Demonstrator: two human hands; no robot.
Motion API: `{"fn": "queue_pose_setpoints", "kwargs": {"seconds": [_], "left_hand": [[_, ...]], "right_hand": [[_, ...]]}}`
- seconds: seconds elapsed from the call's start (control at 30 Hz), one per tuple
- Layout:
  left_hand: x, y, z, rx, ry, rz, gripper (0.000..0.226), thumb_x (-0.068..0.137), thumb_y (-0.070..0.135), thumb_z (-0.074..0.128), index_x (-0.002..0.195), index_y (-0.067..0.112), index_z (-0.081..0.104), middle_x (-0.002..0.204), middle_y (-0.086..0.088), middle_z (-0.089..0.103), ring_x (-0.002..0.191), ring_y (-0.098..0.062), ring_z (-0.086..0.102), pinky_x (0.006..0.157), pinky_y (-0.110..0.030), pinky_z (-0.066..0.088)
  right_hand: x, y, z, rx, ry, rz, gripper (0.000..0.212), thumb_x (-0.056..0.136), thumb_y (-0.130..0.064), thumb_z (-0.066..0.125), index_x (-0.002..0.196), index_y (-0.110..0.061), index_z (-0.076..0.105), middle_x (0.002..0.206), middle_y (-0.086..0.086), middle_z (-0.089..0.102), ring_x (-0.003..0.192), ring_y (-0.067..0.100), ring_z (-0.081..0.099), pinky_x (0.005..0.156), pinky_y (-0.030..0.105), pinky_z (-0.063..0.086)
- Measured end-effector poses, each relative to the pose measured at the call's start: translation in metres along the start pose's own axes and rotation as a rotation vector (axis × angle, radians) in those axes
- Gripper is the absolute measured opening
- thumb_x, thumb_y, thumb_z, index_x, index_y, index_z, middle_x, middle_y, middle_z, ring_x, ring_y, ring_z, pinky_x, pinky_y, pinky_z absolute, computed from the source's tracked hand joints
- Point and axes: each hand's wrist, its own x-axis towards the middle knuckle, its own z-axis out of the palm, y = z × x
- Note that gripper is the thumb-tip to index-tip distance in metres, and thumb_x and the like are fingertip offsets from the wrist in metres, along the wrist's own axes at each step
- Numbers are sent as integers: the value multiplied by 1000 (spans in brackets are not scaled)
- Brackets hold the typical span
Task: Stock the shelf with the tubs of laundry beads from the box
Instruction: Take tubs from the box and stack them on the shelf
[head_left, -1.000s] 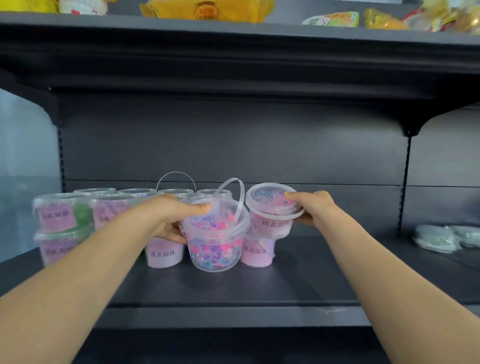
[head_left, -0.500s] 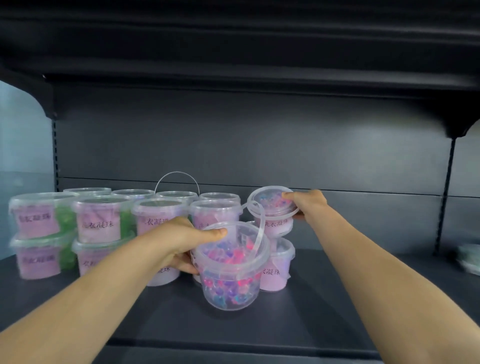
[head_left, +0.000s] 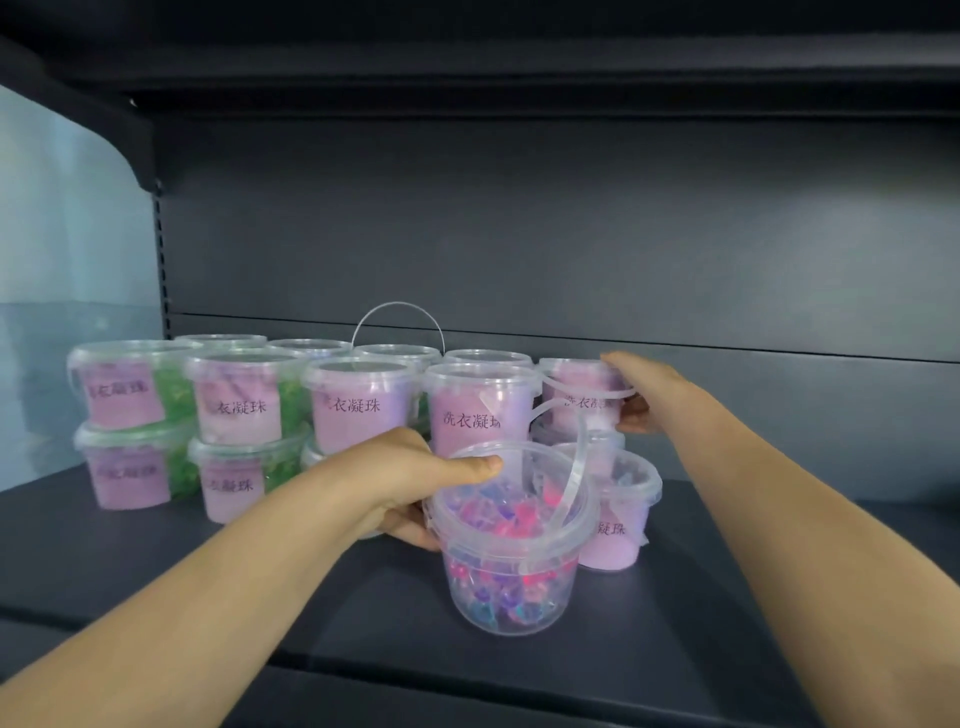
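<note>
A clear tub of pink and blue laundry beads (head_left: 511, 566) stands near the front of the dark shelf (head_left: 701, 597). My left hand (head_left: 410, 478) grips its rim, thumb over the lid edge. My right hand (head_left: 636, 392) holds a pink-labelled tub (head_left: 582, 397) sitting on top of another tub (head_left: 621, 514) at the right end of the row. Several pink-labelled tubs (head_left: 358, 400) stand stacked two high to the left. The box is out of sight.
The shelf back panel (head_left: 519, 234) rises behind the tubs and an upper shelf (head_left: 467, 62) hangs overhead. A pale side panel (head_left: 62, 260) closes the left end. Bare shelf surface runs to the right of the stack.
The view has dropped and closed in on the shelf. The tub under my right hand has gone from tilted to upright on the stack. My left hand has brought its tub forward and lower.
</note>
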Motion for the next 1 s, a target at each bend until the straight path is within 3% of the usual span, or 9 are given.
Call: {"fn": "queue_pose_setpoints", "kwargs": {"seconds": [0.1, 0.23, 0.4, 0.6, 0.73, 0.83, 0.9, 1.0], "left_hand": [[2, -3, -2, -4, 5, -17, 33, 76, 36, 73, 83, 4, 64, 55, -1, 70, 51, -12, 68, 46, -22, 54], [6, -4, -1, -3, 17, -22, 35, 75, 36, 73, 85, 4, 64, 56, -2, 70, 51, -12, 69, 46, -22, 54], [9, -5, 2, 13, 15, -24, 37, 75, 38, 73, 90, 4, 66, 75, -9, 73, 58, -14, 70, 49, -24, 56], [11, -5, 3, -5, 31, -38, 39, 74, 37, 74, 91, 3, 66, 72, -8, 73, 59, -16, 70, 49, -25, 56], [9, -6, 3, -10, 35, -49, 40, 73, 37, 75, 94, 3, 66, 79, -11, 73, 64, -18, 70, 50, -26, 57], [7, -4, 3, -15, 35, -46, 39, 74, 36, 74, 95, 4, 65, 80, -10, 72, 64, -17, 70, 49, -25, 56], [7, -4, 2, -24, 39, -43, 37, 75, 35, 74, 94, 5, 65, 75, -8, 72, 59, -15, 69, 47, -24, 54], [6, -4, 1, -22, 45, -45, 41, 74, 36, 74, 97, 3, 64, 77, -9, 72, 60, -16, 70, 47, -24, 55]], "right_hand": [[0, 4, 0, -12, -54, -19, 54, 75, -53, 67, 110, -14, 56, 105, 13, 61, 91, 29, 64, 79, 37, 54], [3, 8, -2, 55, -35, -80, 58, 76, -46, 72, 115, -6, 58, 110, 14, 64, 89, 29, 67, 82, 38, 56], [5, 9, -4, 129, -31, -111, 54, 79, -36, 73, 116, 1, 58, 109, 18, 66, 86, 28, 68, 66, 30, 55], [0, 14, -6, 153, -80, -106, 53, 81, -41, 70, 115, -1, 59, 110, 15, 67, 94, 25, 68, 79, 32, 55], [-2, 12, -6, 30, -51, -129, 44, 84, -47, 64, 99, -6, 62, 96, 9, 64, 83, 23, 63, 76, 30, 51], [-7, 9, -5, -128, 59, -151, 45, 84, -53, 59, 78, -9, 51, 71, 4, 46, 61, 20, 45, 58, 28, 40], [-9, 7, -6, -155, 94, -178, 46, 86, -51, 59, 82, -6, 51, 76, 4, 47, 70, 23, 49, 54, 28, 33], [-13, 6, -8, -201, 105, -212, 47, 86, -47, 61, 66, -10, 41, 71, 2, 45, 77, 25, 48, 51, 27, 32]]}}
